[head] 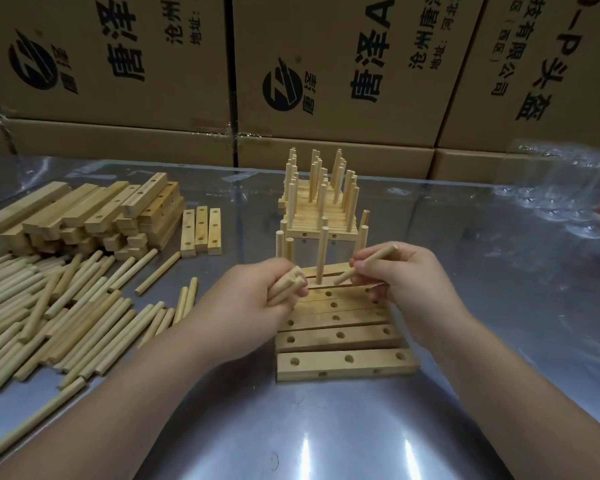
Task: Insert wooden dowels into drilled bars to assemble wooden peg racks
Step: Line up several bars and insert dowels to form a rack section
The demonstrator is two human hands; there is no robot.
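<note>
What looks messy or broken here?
Nothing looks broken. The loose dowels on the left lie in a jumbled heap, and one stray dowel lies apart beside it. The spare bars behind them are piled crookedly, ends sticking out unevenly.

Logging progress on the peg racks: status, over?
Left hand grips spare dowels. Right hand pinches one dowel above drilled bars; one peg upright in far bar. Near holes open.

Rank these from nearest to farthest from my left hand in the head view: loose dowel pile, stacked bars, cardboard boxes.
1. Loose dowel pile, just left of the left hand.
2. Stacked bars, farther back left.
3. Cardboard boxes, along the back.
</note>
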